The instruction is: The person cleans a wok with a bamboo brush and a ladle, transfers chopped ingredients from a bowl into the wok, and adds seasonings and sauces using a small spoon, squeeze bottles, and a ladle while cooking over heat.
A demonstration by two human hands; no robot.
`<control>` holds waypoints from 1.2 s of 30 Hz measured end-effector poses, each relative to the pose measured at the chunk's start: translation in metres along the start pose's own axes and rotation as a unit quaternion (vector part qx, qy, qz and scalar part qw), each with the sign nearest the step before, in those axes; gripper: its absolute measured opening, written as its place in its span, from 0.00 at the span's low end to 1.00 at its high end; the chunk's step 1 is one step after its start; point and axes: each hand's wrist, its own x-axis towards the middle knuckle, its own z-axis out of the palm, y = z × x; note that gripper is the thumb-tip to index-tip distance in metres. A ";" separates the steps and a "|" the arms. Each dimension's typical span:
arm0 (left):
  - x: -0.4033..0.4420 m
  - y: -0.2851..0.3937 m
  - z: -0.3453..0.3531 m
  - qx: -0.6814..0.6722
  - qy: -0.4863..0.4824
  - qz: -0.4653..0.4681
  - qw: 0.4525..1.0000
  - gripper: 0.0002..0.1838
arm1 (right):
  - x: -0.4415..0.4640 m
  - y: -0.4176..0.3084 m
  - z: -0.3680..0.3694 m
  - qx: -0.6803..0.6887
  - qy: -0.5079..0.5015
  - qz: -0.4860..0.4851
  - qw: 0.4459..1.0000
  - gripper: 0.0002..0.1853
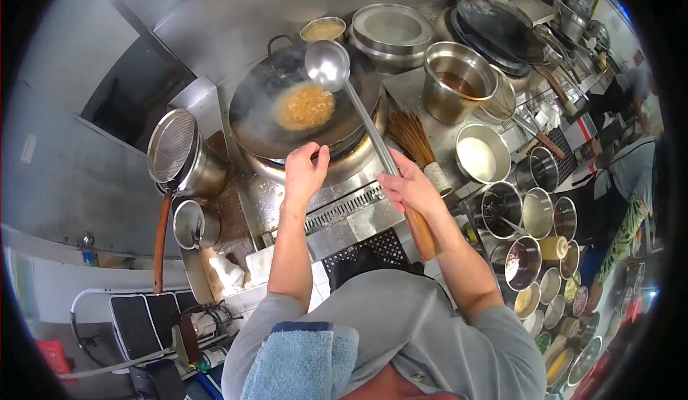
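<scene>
In the head view, a dark wok [251, 106] sits on the stove, tilted a little, with steam rising from it. Orange-brown food in bubbling liquid [307, 106] lies in its middle. My left hand [304, 174] is closed at the wok's near rim; its curled fingers hide the part they grip. A long steel ladle [369, 124] with a wooden handle end is held in my right hand [412, 187], fingers wrapped round the shaft. The ladle's bowl hangs over the far right part of the wok, above the food and apart from it.
At left, a mesh strainer [173, 145] rests on a steel pot. A bamboo brush [412, 138], a pot of brown liquid [459, 84] and a bowl of white contents [481, 154] stand right. Several ingredient bowls [525, 260] line the right side; another person [631, 178] stands beyond.
</scene>
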 end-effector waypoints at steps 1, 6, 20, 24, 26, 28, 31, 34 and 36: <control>-0.002 0.003 -0.001 0.010 0.012 0.007 1.000 0.12 | 0.004 -0.001 -0.007 0.073 -0.020 0.024 0.997 0.30; -0.029 0.031 0.001 0.100 0.102 0.112 0.983 0.11 | -0.009 0.023 -0.037 0.084 -0.013 -0.014 0.996 0.22; -0.131 0.198 0.193 -0.234 -0.408 0.274 0.839 0.05 | -0.349 -0.052 -0.149 0.012 0.459 -0.047 0.887 0.37; -0.147 0.266 0.279 -0.185 -0.404 0.366 0.818 0.07 | -0.345 -0.027 -0.187 -0.064 0.500 -0.031 0.863 0.34; -0.149 0.291 0.305 -0.068 -0.427 0.363 0.825 0.09 | -0.342 -0.019 -0.198 -0.092 0.515 -0.013 0.852 0.34; -0.154 0.300 0.323 0.002 -0.447 0.356 0.821 0.10 | -0.343 -0.020 -0.202 -0.105 0.521 0.012 0.847 0.35; -0.157 0.297 0.339 -0.009 -0.441 0.346 0.828 0.10 | -0.345 -0.012 -0.214 -0.122 0.504 -0.002 0.855 0.35; -0.155 0.289 0.347 -0.071 -0.404 0.372 0.832 0.09 | -0.343 -0.012 -0.219 -0.112 0.506 0.008 0.855 0.35; -0.154 0.288 0.344 -0.063 -0.403 0.370 0.835 0.09 | -0.344 -0.013 -0.223 -0.092 0.499 0.016 0.861 0.34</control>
